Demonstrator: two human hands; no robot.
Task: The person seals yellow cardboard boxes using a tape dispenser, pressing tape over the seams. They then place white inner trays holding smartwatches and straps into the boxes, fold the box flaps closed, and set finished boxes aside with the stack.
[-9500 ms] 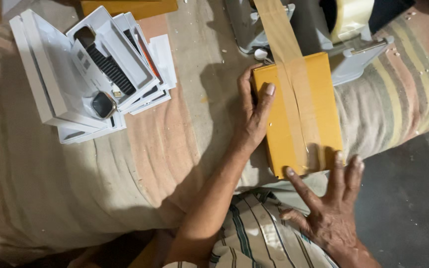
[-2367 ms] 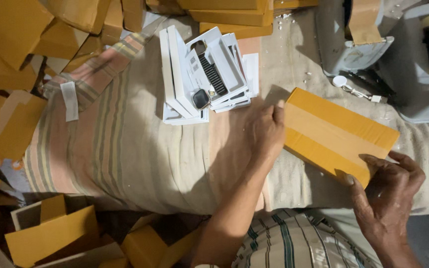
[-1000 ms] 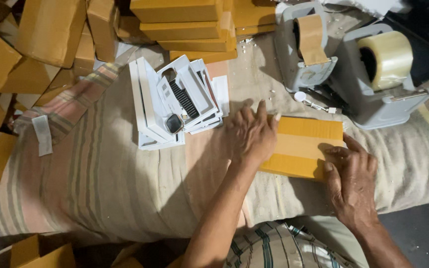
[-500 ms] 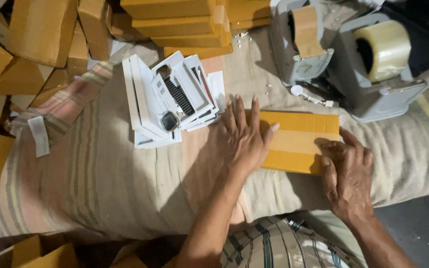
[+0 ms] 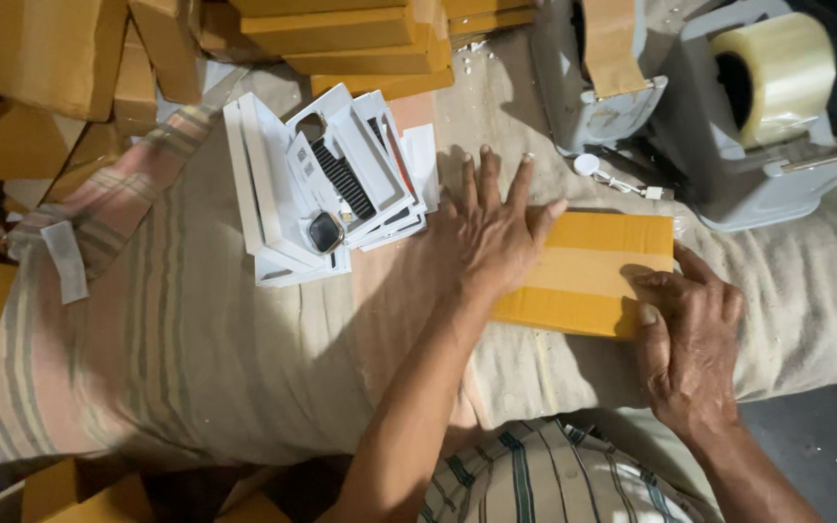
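Head view looks straight down on a flat yellow cardboard box (image 5: 593, 271) lying on a striped cloth (image 5: 176, 339), with a band of brown tape running along its top face. The left hand (image 5: 496, 242) lies flat on the box's left end, palm down and fingers spread wide, pressing rather than gripping; nothing is closed inside it. The right hand (image 5: 690, 339) sits at the box's near right corner, fingers loosely curled, fingertips and thumb touching the box's edge and tape; it has not closed around anything that I can see.

Just left of the box, beside the left hand's fingers, is a stack of white cartons (image 5: 322, 194), fanned open, with a dark smartwatch (image 5: 326, 230) and its ribbed strap resting on top. Beyond the box stand two grey tape dispensers: the one (image 5: 593, 97) behind the box's middle carries brown tape, the one (image 5: 767, 145) behind its right end holds a roll of clear tape. Further back from the box is a row of more yellow boxes (image 5: 341, 39), and others are heaped well off to its left. A striped shirt (image 5: 535, 475) shows on the near side of the box.
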